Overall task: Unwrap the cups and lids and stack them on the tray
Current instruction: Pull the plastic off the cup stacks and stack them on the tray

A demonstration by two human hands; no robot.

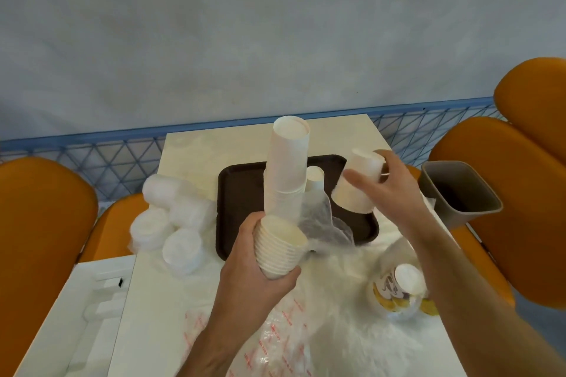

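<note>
At frame centre, a nested cup stack (280, 246) is gripped by the left hand (254, 266); right of it, a single cup (356, 182) is held by the curled right hand (389, 190) over the tray (242, 190). Wrapped lids (171, 220) are piled at centre left.

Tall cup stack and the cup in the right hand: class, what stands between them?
In the head view, a shorter stack of cups on the tray.

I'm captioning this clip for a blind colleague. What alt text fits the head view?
The left hand grips a short stack of white paper cups while the right hand holds a single cup upside down over a dark tray, where a tall cup stack stands. Wrapped lids lie left of the tray.
</note>
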